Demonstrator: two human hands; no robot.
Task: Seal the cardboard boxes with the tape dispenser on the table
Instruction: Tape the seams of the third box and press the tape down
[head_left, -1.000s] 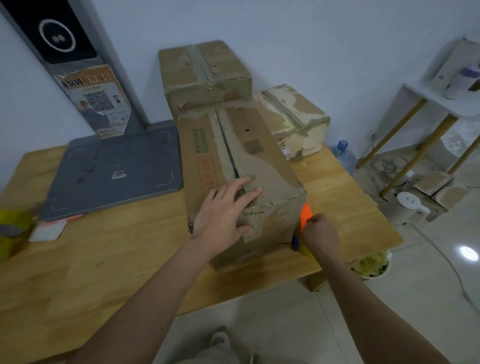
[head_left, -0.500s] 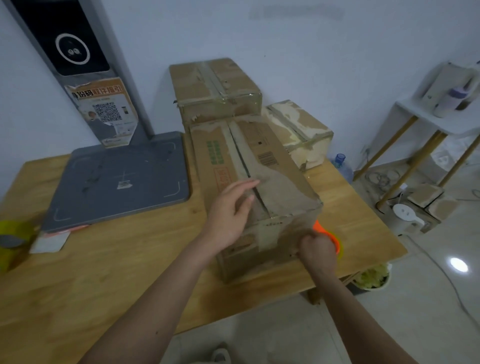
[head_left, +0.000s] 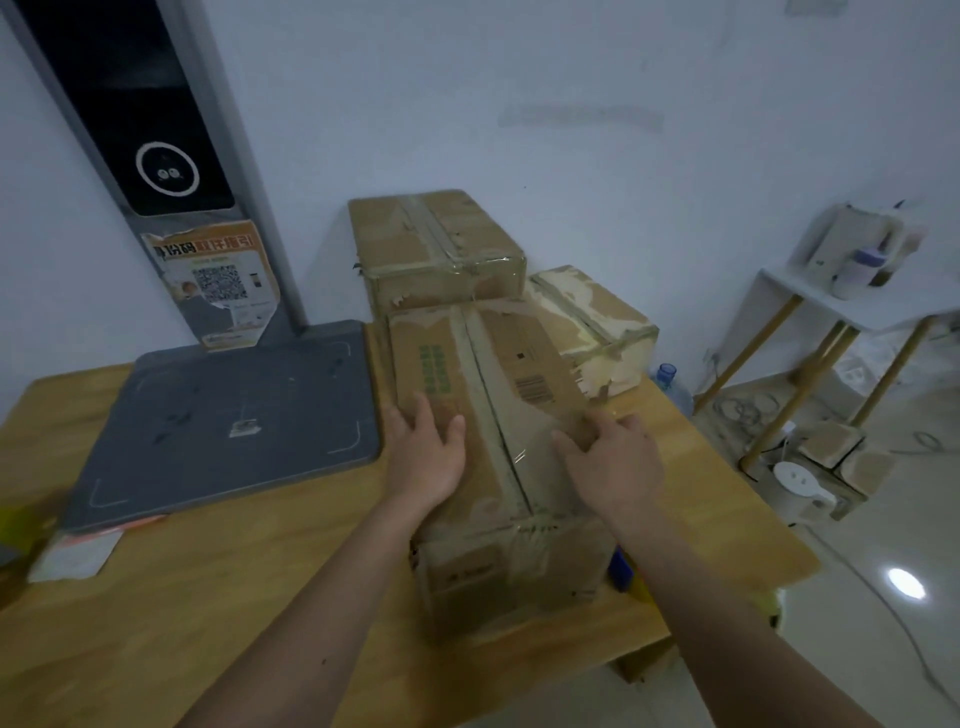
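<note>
A long worn cardboard box (head_left: 519, 374) lies lengthwise on the wooden table (head_left: 208, 597), its two top flaps meeting at a centre seam. My left hand (head_left: 428, 457) lies flat on the left flap. My right hand (head_left: 615, 457) presses flat on the right flap. Beside the box's near right corner, a blue part of the tape dispenser (head_left: 621, 569) shows on the table; the rest is hidden behind the box and my right forearm. Two more taped boxes stand behind: one (head_left: 436, 249) against the wall, a smaller one (head_left: 597, 322) to its right.
A grey flat platform (head_left: 228, 415) with an upright dark column (head_left: 135, 130) fills the table's back left. A yellow object (head_left: 15, 525) and a white card (head_left: 72, 556) lie at the left edge. Right of the table are a white shelf (head_left: 852, 306), a water bottle (head_left: 670, 384) and floor clutter.
My right hand has let go of the tape dispenser at the box's near right corner and moved up onto the right flap. My left hand slid farther along the left flap.
</note>
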